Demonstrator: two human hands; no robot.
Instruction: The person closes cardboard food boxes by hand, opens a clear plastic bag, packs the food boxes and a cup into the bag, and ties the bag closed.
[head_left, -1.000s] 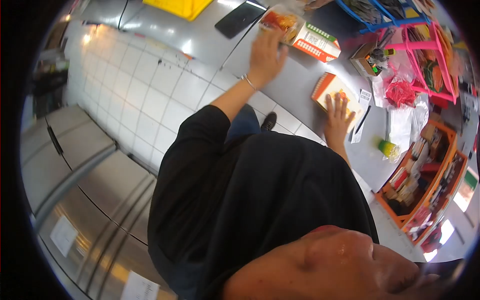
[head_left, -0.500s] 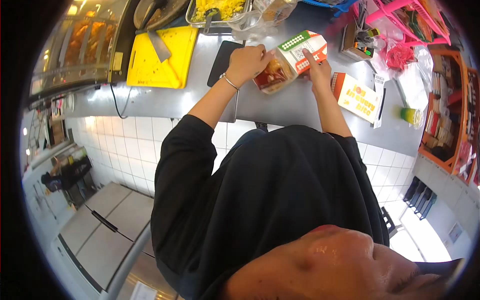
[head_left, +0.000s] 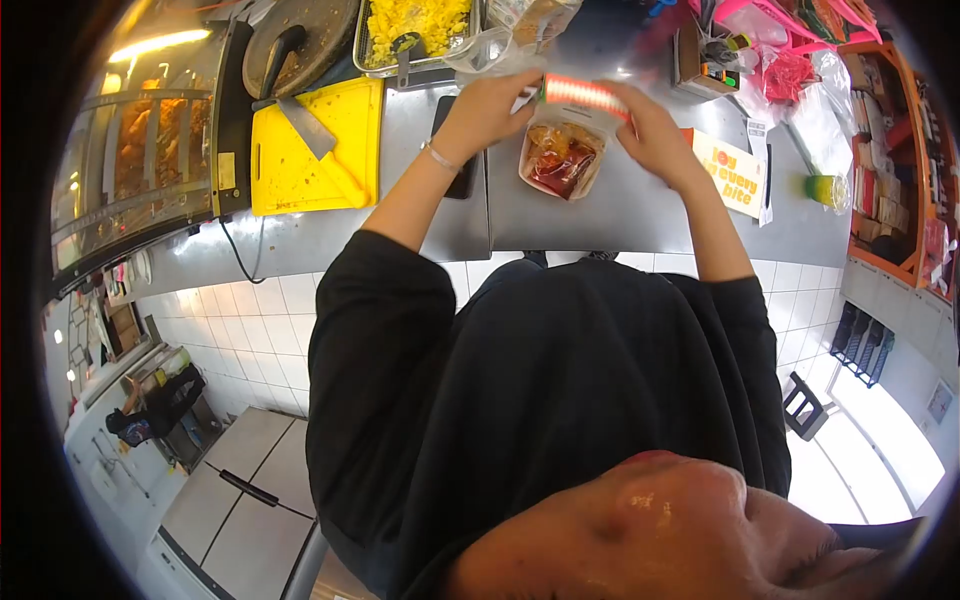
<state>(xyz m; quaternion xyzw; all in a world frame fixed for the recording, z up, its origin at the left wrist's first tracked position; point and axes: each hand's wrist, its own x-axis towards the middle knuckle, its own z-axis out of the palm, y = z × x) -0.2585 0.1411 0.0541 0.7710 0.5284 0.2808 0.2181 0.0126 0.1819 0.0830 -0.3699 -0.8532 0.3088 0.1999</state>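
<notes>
A food box (head_left: 562, 158) with its lid raised stands on the metal counter (head_left: 640, 225), holding fried pieces and a red sauce packet. My left hand (head_left: 490, 112) is closed at the left edge of the raised lid (head_left: 588, 95). The right edge of that lid is between the fingers of my right hand (head_left: 655, 132). A closed box with orange and yellow lettering (head_left: 728, 175) lies to the right of my right hand. Behind my left wrist is a dark flat object (head_left: 466, 180), partly hidden.
On the left, a knife (head_left: 312, 130) lies on a yellow cutting board (head_left: 270, 180), beside a glass food cabinet (head_left: 150, 150). A tray of yellow food (head_left: 415, 30) stands at the back. A green and yellow cup (head_left: 825, 190) is at the right.
The view has swung left along the counter. The food box has been turned toward me, and its lid now stands up between both hands. My right hand has left the lettered box.
</notes>
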